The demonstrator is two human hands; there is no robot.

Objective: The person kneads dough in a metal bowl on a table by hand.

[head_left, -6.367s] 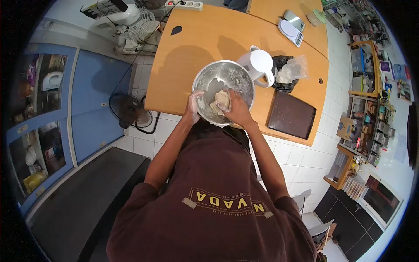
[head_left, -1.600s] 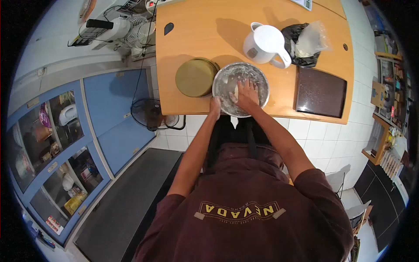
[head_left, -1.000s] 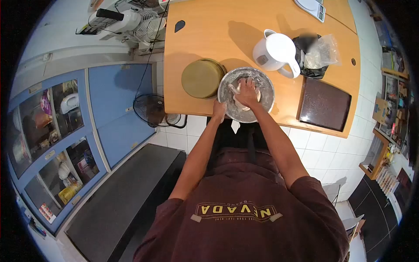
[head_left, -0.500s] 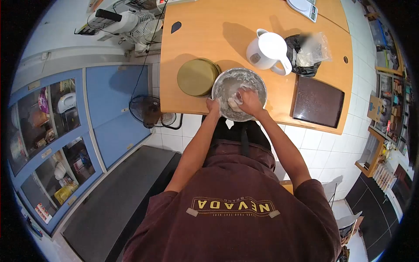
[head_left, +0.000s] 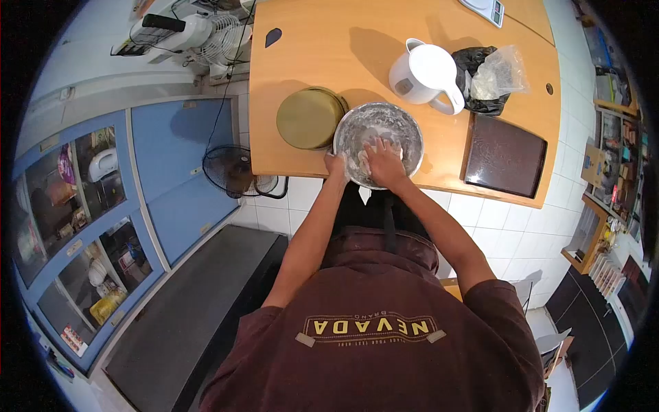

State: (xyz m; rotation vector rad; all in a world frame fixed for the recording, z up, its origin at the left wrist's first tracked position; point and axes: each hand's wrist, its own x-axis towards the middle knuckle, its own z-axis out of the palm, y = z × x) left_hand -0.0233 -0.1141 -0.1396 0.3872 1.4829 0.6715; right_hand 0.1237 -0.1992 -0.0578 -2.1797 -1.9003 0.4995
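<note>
A round metal mixing bowl (head_left: 410,134) sits at the front edge of the wooden table, its inner wall smeared with white flour or batter. My left hand (head_left: 336,165) is closed on the bowl's left rim, with white residue on the fingers. Inside the bowl, my right hand (head_left: 384,163) lies spread, palm down, on a pale lump of dough (head_left: 363,160). The hand covers most of that lump. Just left of the bowl stands a round gold-coloured tin (head_left: 307,118), close to my left hand.
Behind the bowl is a white jug (head_left: 427,72). Beside it lie a black plastic bag (head_left: 473,58) and a clear bag (head_left: 500,72) with white contents. A dark rectangular tray (head_left: 506,156) rests at the right. A digital scale (head_left: 486,9) is at the back.
My right hand has gone from curled fingers gripping the dough to spread fingers pressing flat on it. My left hand stays on the bowl's rim. The view has shifted slightly.
</note>
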